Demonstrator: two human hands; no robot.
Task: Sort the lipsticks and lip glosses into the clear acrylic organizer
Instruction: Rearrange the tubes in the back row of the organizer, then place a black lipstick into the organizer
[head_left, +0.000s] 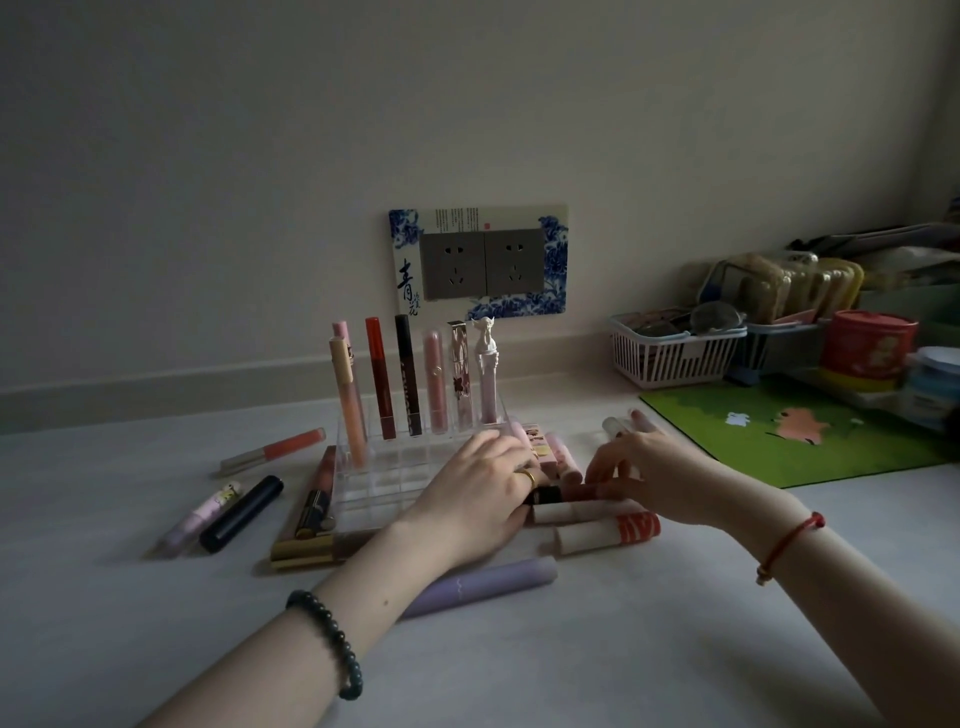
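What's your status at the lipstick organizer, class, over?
Left hand, right hand on the loose tubes, grips unclear. Organizer: upright tubes toward the back. Purple tube lies under left forearm.

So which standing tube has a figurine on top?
The pale lilac tube, rightmost in the organizer; only its cap is a white figure.

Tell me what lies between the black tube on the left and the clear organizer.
In the head view, a few dark and gold-cased lipsticks lie there, along the clear organizer's left wall, right of the black tube.
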